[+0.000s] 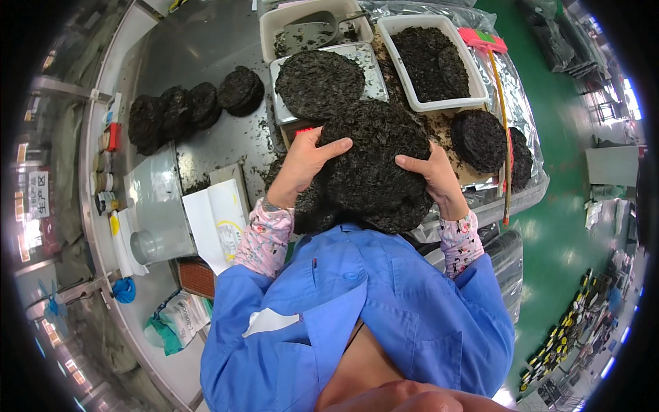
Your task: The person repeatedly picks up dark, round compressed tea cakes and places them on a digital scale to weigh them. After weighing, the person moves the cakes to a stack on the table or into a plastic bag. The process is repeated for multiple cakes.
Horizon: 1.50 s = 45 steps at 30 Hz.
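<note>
Both hands grip a large round cake of dark dried seaweed, which is tilted up in front of my body. My left hand closes on its left edge with the thumb on the face; my right hand holds the right edge the same way. More dark cakes lie under and beside it, close to my blue coat. Just beyond, another seaweed cake rests on the metal plate of a scale, whose red display is partly covered by my left hand. My fingers behind the held cake are hidden.
Behind the scale is a white tub with a scoop. A white tub of loose seaweed stands at right, near more cakes and a pink-headed stick. Several cakes line the metal table at left, beyond papers.
</note>
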Each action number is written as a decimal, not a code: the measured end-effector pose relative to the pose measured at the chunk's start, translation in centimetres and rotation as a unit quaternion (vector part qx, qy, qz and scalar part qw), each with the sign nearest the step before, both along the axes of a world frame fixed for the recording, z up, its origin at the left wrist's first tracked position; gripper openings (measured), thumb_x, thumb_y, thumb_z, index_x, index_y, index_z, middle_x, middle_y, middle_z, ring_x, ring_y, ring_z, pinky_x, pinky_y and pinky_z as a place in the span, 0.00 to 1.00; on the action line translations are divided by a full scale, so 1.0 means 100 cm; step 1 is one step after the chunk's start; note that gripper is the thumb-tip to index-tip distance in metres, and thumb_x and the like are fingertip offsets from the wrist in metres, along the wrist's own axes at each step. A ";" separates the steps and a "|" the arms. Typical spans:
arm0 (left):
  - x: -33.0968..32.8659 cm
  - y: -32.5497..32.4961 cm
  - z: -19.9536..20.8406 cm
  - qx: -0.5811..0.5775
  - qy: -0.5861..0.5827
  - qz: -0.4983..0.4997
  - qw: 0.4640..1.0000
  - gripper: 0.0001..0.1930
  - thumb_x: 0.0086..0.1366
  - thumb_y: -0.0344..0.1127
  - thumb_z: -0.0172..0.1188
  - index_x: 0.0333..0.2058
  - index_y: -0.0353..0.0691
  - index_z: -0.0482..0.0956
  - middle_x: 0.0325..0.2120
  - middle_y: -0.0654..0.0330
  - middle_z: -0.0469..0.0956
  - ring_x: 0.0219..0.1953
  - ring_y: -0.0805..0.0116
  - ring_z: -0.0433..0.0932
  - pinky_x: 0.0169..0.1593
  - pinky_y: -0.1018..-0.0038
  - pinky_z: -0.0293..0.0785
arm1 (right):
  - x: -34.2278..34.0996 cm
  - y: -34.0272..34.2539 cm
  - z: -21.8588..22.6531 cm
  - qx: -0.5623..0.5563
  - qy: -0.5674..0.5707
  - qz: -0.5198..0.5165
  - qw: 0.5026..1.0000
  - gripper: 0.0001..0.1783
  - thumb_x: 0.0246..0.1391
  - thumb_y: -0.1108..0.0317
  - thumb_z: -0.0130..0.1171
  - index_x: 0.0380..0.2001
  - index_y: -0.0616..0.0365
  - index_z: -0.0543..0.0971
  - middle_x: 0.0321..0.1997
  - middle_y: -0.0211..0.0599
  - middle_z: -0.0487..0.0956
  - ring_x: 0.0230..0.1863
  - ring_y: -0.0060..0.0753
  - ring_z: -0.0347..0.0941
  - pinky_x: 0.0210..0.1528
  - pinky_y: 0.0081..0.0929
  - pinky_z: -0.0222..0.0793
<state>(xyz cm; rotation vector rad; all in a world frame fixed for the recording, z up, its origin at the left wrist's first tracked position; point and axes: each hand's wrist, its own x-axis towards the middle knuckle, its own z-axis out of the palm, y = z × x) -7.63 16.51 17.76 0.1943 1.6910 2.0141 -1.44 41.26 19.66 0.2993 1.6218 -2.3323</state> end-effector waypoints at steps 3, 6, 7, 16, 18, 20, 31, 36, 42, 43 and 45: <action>0.005 0.005 -0.016 0.043 0.006 0.064 0.997 0.17 0.64 0.32 0.64 0.49 0.30 0.76 0.43 0.61 0.80 0.42 0.74 0.78 0.47 0.75 0.75 | -0.005 0.002 -0.012 -0.039 -0.016 -0.033 0.999 0.26 0.49 0.78 0.67 0.52 0.69 0.72 0.46 0.41 0.80 0.43 0.28 0.78 0.47 0.26 0.76; 0.003 0.001 -0.013 0.099 -0.022 0.180 0.978 0.16 0.65 0.32 0.63 0.48 0.31 0.76 0.41 0.58 0.81 0.38 0.70 0.80 0.41 0.73 0.79 | -0.012 0.018 -0.026 -0.047 -0.017 -0.110 0.993 0.22 0.50 0.78 0.66 0.49 0.70 0.75 0.44 0.42 0.81 0.40 0.28 0.79 0.44 0.25 0.77; -0.001 -0.005 -0.019 0.109 -0.028 0.196 0.974 0.15 0.65 0.32 0.63 0.47 0.31 0.77 0.41 0.57 0.81 0.38 0.69 0.81 0.42 0.72 0.79 | -0.012 0.025 -0.030 -0.045 -0.015 -0.144 0.988 0.20 0.51 0.78 0.66 0.48 0.70 0.75 0.44 0.42 0.81 0.39 0.28 0.79 0.43 0.24 0.78; -0.053 -0.021 0.012 0.056 -0.050 0.278 0.958 0.20 0.62 0.37 0.67 0.48 0.32 0.75 0.43 0.57 0.79 0.42 0.68 0.80 0.46 0.72 0.76 | -0.014 0.042 -0.028 -0.098 -0.014 -0.196 0.976 0.37 0.51 0.75 0.68 0.61 0.72 0.62 0.48 0.48 0.78 0.45 0.33 0.79 0.46 0.29 0.78; -0.056 -0.022 0.015 0.078 -0.020 0.230 0.970 0.20 0.61 0.37 0.67 0.48 0.32 0.75 0.43 0.58 0.80 0.41 0.70 0.79 0.47 0.74 0.74 | -0.017 0.040 -0.026 -0.119 -0.004 -0.162 0.980 0.37 0.51 0.75 0.68 0.61 0.72 0.62 0.49 0.46 0.78 0.45 0.32 0.79 0.46 0.29 0.78; -0.058 -0.025 0.014 0.078 -0.004 0.166 0.983 0.19 0.62 0.36 0.67 0.48 0.32 0.76 0.43 0.59 0.80 0.42 0.72 0.79 0.48 0.74 0.74 | -0.020 0.033 -0.020 -0.124 0.011 -0.167 0.978 0.32 0.52 0.73 0.67 0.58 0.69 0.67 0.48 0.41 0.79 0.45 0.30 0.79 0.47 0.27 0.77; -0.059 -0.027 0.032 -0.133 0.089 -0.086 0.983 0.17 0.60 0.40 0.68 0.41 0.31 0.80 0.35 0.66 0.81 0.34 0.80 0.73 0.39 0.82 0.70 | -0.072 0.001 0.029 0.078 0.053 0.033 0.995 0.21 0.50 0.70 0.69 0.46 0.70 0.77 0.42 0.35 0.81 0.41 0.20 0.76 0.44 0.19 0.71; -0.070 -0.049 0.027 -0.018 -0.028 0.035 0.999 0.17 0.60 0.33 0.66 0.45 0.30 0.78 0.39 0.58 0.82 0.39 0.72 0.80 0.45 0.75 0.76 | -0.075 0.021 0.003 -0.038 0.025 -0.060 0.997 0.20 0.51 0.71 0.68 0.46 0.70 0.76 0.39 0.38 0.82 0.36 0.24 0.79 0.39 0.22 0.77; -0.095 -0.077 0.019 0.063 -0.017 0.243 0.968 0.23 0.59 0.34 0.67 0.49 0.27 0.73 0.41 0.56 0.81 0.41 0.69 0.80 0.50 0.74 0.74 | -0.083 0.026 0.005 -0.062 -0.015 -0.144 0.988 0.35 0.51 0.69 0.69 0.59 0.69 0.66 0.44 0.38 0.81 0.42 0.28 0.80 0.44 0.24 0.76; -0.103 -0.084 0.009 0.081 -0.023 0.255 0.963 0.25 0.59 0.34 0.68 0.50 0.26 0.71 0.42 0.55 0.80 0.42 0.68 0.80 0.51 0.73 0.74 | -0.088 0.027 -0.001 -0.071 -0.008 -0.152 0.986 0.34 0.51 0.69 0.69 0.58 0.69 0.66 0.45 0.38 0.81 0.42 0.28 0.80 0.44 0.24 0.77; -0.108 -0.085 0.012 0.090 -0.018 0.248 0.964 0.28 0.59 0.35 0.69 0.52 0.26 0.68 0.43 0.54 0.80 0.42 0.67 0.80 0.51 0.73 0.73 | -0.102 0.024 -0.010 -0.091 0.007 -0.161 0.983 0.32 0.52 0.69 0.68 0.57 0.70 0.68 0.46 0.38 0.80 0.42 0.27 0.79 0.42 0.24 0.77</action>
